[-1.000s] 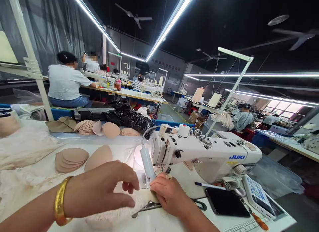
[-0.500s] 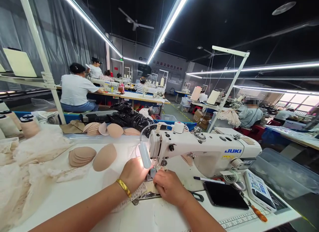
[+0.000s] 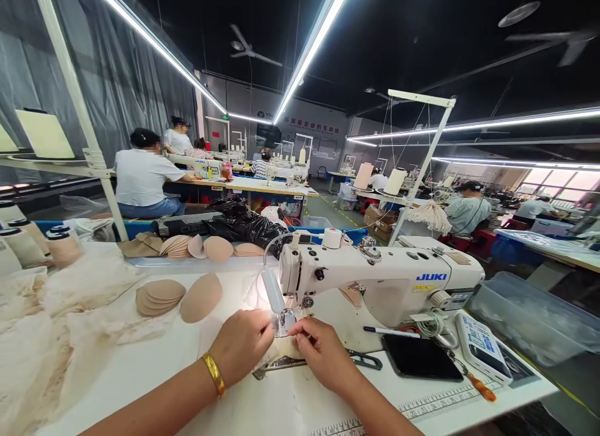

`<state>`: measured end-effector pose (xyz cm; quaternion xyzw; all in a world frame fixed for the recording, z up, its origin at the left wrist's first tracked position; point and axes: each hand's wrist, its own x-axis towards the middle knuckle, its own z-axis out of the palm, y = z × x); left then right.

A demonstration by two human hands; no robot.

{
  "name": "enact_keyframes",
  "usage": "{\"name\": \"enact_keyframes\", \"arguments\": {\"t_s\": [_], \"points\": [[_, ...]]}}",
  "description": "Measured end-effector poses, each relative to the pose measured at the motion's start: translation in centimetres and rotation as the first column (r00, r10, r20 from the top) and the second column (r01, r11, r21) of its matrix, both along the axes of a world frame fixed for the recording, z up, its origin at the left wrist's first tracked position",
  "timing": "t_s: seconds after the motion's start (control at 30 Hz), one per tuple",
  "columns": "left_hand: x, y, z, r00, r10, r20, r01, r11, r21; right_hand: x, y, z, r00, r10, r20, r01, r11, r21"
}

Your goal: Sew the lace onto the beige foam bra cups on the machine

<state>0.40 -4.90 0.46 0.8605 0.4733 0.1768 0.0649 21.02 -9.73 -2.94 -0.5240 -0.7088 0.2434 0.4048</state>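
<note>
A white sewing machine (image 3: 394, 273) stands on the table, its small lamp (image 3: 272, 289) lit beside the needle area. My left hand (image 3: 244, 343), with a gold bracelet at the wrist, is closed just left of the presser foot and needle plate (image 3: 285, 323). What its fingers hold, if anything, is hidden. To the right of the plate, my right hand (image 3: 323, 348) has its thumb and forefinger drawn together close to the plate. Anything between those fingertips is too small to name. Beige oval pads (image 3: 162, 297) lie stacked to the left, with a single pad (image 3: 201, 297) beside them.
Cream lace fabric (image 3: 89, 298) is heaped at left, near thread cones (image 3: 63, 245). More beige pads (image 3: 218, 249) lie behind. Right of my hands are black scissors (image 3: 365, 359), a pen (image 3: 391, 331), a phone (image 3: 422, 359) and a white box-shaped device (image 3: 482, 348). Co-workers sit at machines beyond.
My left hand has drawn back from the needle, left and slightly down. My right hand stays close to the plate, its fingers slightly shifted. The view has turned a little.
</note>
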Motion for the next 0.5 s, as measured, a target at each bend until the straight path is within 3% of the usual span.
{"name": "enact_keyframes", "arguments": {"t_s": [0.2, 0.33, 0.43, 0.5], "points": [[1.9, 1.5, 0.7, 0.999, -0.032, 0.008, 0.031, 0.995, 0.093, 0.0, 0.3, -0.8, 0.995, -0.043, -0.087, 0.042, 0.999, -0.015], [0.5, -1.0, -0.7, 0.99, -0.136, -0.033, 0.139, 0.983, 0.122, -0.6, -0.5, -0.1, 0.964, -0.052, -0.261, 0.013, 0.989, -0.149], [-0.4, -3.9, -2.2, 0.954, -0.293, -0.063, 0.3, 0.941, 0.159, -2.3, -1.6, 1.0, 0.814, -0.015, -0.581, -0.168, 0.951, -0.261], [-0.6, -5.4, -2.8, 0.909, -0.412, -0.061, 0.415, 0.882, 0.224, -3.5, -2.4, 1.5, 0.699, -0.025, -0.715, -0.246, 0.93, -0.273]]}}
